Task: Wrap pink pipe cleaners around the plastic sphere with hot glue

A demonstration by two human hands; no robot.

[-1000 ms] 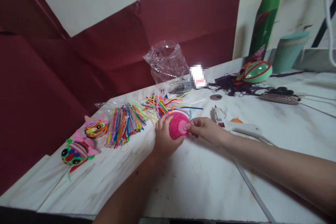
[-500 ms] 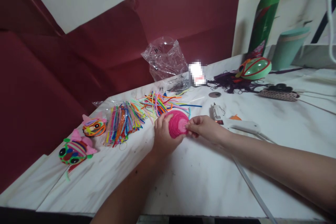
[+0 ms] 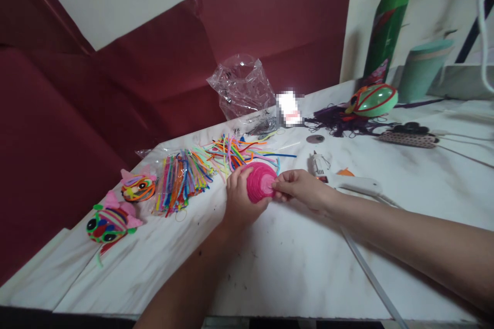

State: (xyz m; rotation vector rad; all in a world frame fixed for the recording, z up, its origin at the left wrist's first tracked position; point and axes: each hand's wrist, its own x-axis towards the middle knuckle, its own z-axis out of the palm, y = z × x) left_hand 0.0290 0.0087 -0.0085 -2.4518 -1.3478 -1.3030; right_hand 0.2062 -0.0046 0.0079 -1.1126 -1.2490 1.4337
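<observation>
A round pink object (image 3: 258, 183), with coils that look like pipe cleaner wound about it and a smoother pale pink patch at its right end, rests in my left hand (image 3: 241, 196). The fingers of that hand wrap around its far left side. My right hand (image 3: 290, 185) pinches at the edge of the pale patch; whatever thin piece may be between the fingertips is too small to make out. Right of the hands lies a white glue gun (image 3: 353, 183). Loose colourful pipe cleaners (image 3: 235, 151) lie just behind the pink object.
A plastic bag of pipe cleaners (image 3: 181, 182) and two finished decorated heads, one lower (image 3: 111, 223) and one upper (image 3: 138, 186), lie at left. A clear bag (image 3: 245, 87) stands behind. A green balloon-like piece (image 3: 377, 100), teal bin (image 3: 424, 72) and green can (image 3: 388, 31) stand right.
Almost nothing differs. Both hands keep their hold on the pink object, and the view has shifted very slightly.
</observation>
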